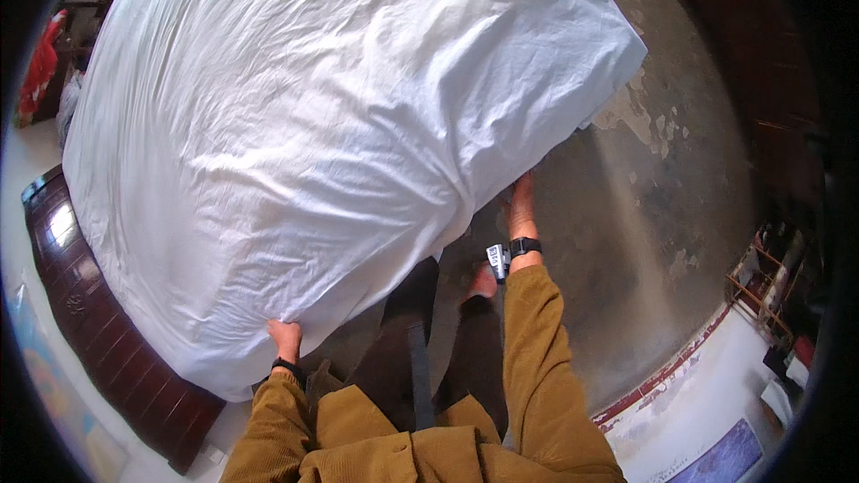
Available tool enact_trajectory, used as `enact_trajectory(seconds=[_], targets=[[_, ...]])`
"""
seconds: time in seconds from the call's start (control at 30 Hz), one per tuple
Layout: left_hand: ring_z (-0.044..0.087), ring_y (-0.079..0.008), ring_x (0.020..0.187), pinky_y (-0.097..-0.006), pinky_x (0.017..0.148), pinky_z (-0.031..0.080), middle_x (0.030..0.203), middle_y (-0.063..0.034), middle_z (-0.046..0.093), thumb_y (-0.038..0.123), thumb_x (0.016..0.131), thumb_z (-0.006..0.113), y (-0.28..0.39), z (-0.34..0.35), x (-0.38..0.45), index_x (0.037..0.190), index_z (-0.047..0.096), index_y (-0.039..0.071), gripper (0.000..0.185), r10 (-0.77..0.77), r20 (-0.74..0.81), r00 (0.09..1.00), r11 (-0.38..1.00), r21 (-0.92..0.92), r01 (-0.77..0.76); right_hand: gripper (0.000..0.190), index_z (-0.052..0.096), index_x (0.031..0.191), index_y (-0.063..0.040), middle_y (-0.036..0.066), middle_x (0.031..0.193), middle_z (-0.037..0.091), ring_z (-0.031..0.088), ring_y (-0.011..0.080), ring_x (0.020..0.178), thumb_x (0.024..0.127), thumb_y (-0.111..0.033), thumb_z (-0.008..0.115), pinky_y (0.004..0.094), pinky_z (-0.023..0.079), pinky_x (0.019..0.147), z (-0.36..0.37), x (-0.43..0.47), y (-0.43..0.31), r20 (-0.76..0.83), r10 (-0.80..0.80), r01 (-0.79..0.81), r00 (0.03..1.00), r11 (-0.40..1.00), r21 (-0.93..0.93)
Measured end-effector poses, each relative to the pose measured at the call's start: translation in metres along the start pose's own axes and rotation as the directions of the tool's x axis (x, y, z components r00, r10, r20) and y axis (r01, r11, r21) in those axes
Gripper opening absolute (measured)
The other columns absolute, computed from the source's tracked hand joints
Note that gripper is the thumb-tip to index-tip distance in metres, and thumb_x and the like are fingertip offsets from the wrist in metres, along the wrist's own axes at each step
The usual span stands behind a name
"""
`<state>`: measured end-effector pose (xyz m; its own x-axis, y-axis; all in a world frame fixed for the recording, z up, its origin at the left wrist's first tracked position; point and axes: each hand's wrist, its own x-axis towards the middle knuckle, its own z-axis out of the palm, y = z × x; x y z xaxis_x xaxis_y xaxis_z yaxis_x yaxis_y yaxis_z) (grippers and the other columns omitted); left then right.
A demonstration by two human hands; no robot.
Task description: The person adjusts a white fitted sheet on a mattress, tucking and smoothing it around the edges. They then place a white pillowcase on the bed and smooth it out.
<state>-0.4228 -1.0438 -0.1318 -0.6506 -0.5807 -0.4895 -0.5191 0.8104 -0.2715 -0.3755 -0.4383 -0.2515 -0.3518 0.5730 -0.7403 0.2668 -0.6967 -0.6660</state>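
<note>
A wrinkled white bed sheet [322, 134] covers the mattress of a bed and fills the upper left and middle of the view. My left hand [287, 339] grips the sheet at the near side of the bed, close to the headboard end, thumb on top. At the side edge farther right, my right hand [521, 196] reaches to the sheet's lower border. Its fingers are hidden by the cloth and the bed's side. Between the hands, folds gather into a bunched ridge [460, 204] near the edge.
A dark wooden headboard [107, 322] curves along the left end of the bed. Worn concrete floor [617, 201] spreads to the right, with a small rack [765, 282] by the white wall [684, 409]. My bare foot [482, 282] stands beside the bed. A red item [41, 70] hangs at far left.
</note>
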Motion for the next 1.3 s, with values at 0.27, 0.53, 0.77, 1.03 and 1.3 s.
enact_trajectory(seconds=[0.27,0.53,0.77,1.03,1.3], targets=[[0.035,-0.0458,0.133,-0.0414,0.112,0.030,0.140,-0.0386,0.036,0.019,0.075,0.067,0.055,0.002,-0.069,0.142,0.017,-0.017,0.091,0.113,0.049,0.992,0.983,-0.153,-0.104,0.035,0.054,0.123,-0.001,0.008,0.114,0.061,0.060,0.0167,0.091,0.095,-0.021,0.056,0.0301,0.049,0.077,-0.005,0.045,-0.006,-0.006,0.016,-0.016,1.000,1.000,-0.024],[0.026,-0.0483,0.137,-0.0498,0.113,0.023,0.148,-0.0349,0.022,0.019,0.077,0.069,0.242,0.000,-0.220,0.147,0.022,-0.005,0.087,0.568,-0.293,0.769,0.801,-0.020,-0.599,0.032,0.055,0.119,-0.005,0.005,0.108,0.062,0.062,0.0145,0.087,0.091,-0.021,0.062,0.0300,0.054,0.065,-0.042,0.073,-0.090,0.133,0.027,-0.022,0.991,0.999,-0.040],[0.037,-0.0416,0.134,-0.0435,0.110,0.032,0.143,-0.0289,0.038,0.022,0.080,0.072,0.393,0.026,-0.325,0.140,0.040,-0.003,0.073,0.671,-0.137,0.729,0.700,-0.209,-0.683,0.022,0.062,0.087,0.004,0.013,0.068,0.066,0.062,0.0247,0.055,0.084,-0.018,0.065,0.0378,0.051,0.052,-0.084,0.131,-0.125,0.186,-0.041,0.135,0.982,0.838,-0.529],[0.059,-0.0295,0.117,-0.0380,0.095,0.048,0.126,-0.0185,0.061,0.036,0.089,0.066,0.461,0.033,-0.402,0.132,0.050,-0.004,0.061,0.491,0.364,0.792,0.795,-0.558,-0.236,0.019,0.067,0.093,-0.002,0.019,0.084,0.067,0.063,0.0368,0.080,0.090,-0.013,0.052,0.0465,0.051,0.068,-0.184,0.213,-0.237,0.738,-0.041,0.680,0.674,-0.358,-0.640],[0.065,-0.0262,0.101,-0.0369,0.075,0.054,0.116,-0.0132,0.063,0.033,0.097,0.055,0.607,0.047,-0.417,0.125,0.051,-0.001,0.044,0.335,0.628,0.703,0.257,-0.778,0.573,0.062,0.037,0.142,0.003,0.025,0.137,0.049,0.052,0.0336,0.122,0.096,-0.033,0.056,0.0407,0.038,0.104,-0.089,0.364,-0.389,0.477,-0.198,0.515,0.857,0.381,-0.767]])
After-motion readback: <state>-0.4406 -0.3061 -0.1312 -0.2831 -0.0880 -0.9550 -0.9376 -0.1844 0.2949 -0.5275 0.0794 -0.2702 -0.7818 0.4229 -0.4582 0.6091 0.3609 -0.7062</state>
